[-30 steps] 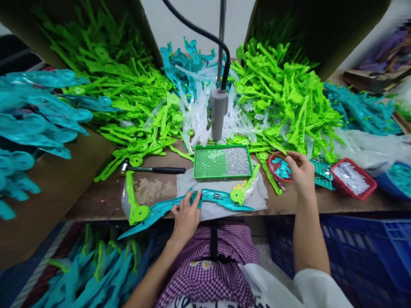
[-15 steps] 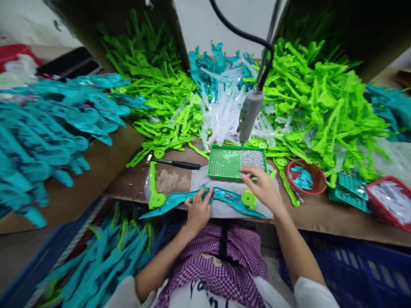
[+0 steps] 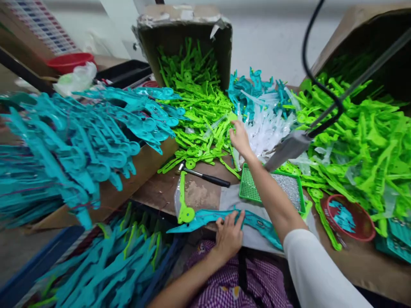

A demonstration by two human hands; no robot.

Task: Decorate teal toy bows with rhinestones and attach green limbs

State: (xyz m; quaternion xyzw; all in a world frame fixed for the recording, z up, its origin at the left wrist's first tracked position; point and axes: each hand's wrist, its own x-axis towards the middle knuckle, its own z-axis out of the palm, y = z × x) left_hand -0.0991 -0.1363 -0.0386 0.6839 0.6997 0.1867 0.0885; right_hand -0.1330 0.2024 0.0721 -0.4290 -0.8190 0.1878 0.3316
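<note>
A teal plastic hanger (image 3: 205, 217) lies across the front edge of the bench. My left hand (image 3: 228, 233) rests on its middle, fingers curled over it and gripping it. A bright green plastic arm with a round end (image 3: 185, 214) sits at the hanger's left side. My right hand (image 3: 240, 139) is stretched out to the heap of green plastic arms (image 3: 205, 102), its fingertips pinched at one green piece (image 3: 231, 116). My right forearm passes over the green tray (image 3: 249, 194) of small metal pins (image 3: 288, 188) and hides part of it.
A hammer (image 3: 208, 178) lies left of the tray. Over the tray hangs a grey tool (image 3: 289, 147) on a cable. Clear strips (image 3: 269, 128) are piled behind; a red bowl (image 3: 366, 226) of teal bits stands right. Stacked teal hangers (image 3: 80, 145) fill the left.
My right hand has moved from beside the tray to the green heap at the back. The left hand stays on the hanger. A green piece no longer shows at the hanger's right side. The view has shifted left.
</note>
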